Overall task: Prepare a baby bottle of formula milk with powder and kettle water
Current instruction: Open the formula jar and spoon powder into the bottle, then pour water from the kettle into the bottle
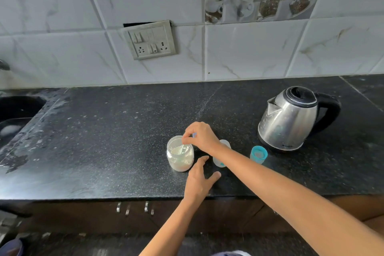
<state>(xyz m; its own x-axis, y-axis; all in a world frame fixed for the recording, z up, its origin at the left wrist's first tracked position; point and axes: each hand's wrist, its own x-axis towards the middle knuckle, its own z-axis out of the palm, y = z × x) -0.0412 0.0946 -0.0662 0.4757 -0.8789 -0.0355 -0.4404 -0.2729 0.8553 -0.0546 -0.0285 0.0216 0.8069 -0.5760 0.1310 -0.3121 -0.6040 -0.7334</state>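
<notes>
A clear jar of white powder [180,157] stands open on the black counter [104,141]. My right hand [200,135] hovers over its mouth, pinching the handle of a small scoop [184,147] that dips into the powder. My left hand [198,181] rests on the counter just right of the jar, fingers spread and holding nothing. The baby bottle [220,162] stands behind my right forearm, mostly hidden. Its teal cap [258,155] sits to the right. A steel kettle [291,118] with a black handle stands at the far right.
A sink [14,114] is sunk into the counter at the far left. A switch and socket plate [150,40] is on the tiled wall. Cabinet handles [135,208] show below the counter's front edge.
</notes>
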